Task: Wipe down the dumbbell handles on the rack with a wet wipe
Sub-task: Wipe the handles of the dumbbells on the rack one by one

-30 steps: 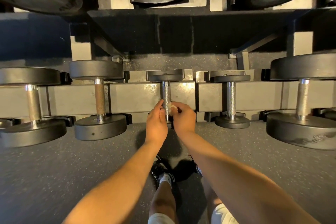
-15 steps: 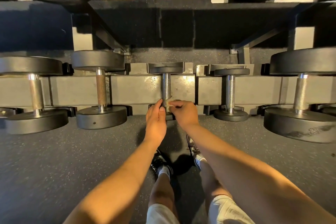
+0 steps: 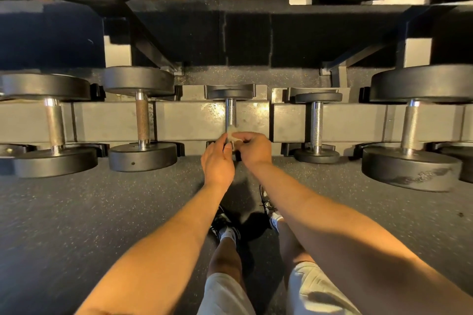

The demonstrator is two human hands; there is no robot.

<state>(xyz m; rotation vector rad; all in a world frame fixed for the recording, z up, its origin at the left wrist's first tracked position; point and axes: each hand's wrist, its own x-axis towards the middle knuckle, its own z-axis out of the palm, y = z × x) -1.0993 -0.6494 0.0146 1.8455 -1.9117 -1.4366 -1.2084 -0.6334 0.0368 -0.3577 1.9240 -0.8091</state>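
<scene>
Chrome knurled handle (image 3: 230, 114): part of the small black dumbbell in the middle cradle of the grey steel rack (image 3: 194, 123). It points away from the person, so a wipe can run along its length.
Pale crumpled wet wipe (image 3: 232, 135): bunched against the handle's near end.
Right hand (image 3: 254, 148): pinches the wipe from the right, likely pressing it onto the metal.
Left hand (image 3: 217, 165): thumb and fingers close on the wipe from the left, probably to steady it.
Remaining: the handle's far stretch is uncovered.
</scene>
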